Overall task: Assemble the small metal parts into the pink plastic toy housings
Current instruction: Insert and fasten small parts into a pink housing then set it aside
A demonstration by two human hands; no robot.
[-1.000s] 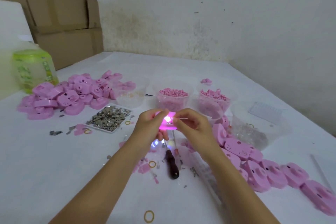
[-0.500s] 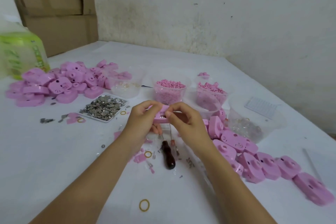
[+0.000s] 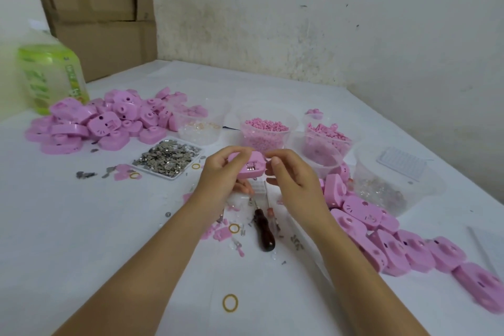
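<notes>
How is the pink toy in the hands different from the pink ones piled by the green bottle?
The held toy is one, gripped above the table by the left hand and right hand; the piled toys are many, heaped on the table. The held toy shows metal parts in its opening; the piled toys show none plainly. Both are pink plastic.

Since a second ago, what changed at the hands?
The light inside the pink housing has gone out, and it is now turned so its metal parts face the camera. The left hand and right hand still grip it. The screwdriver and the tray lie where they were.
</notes>
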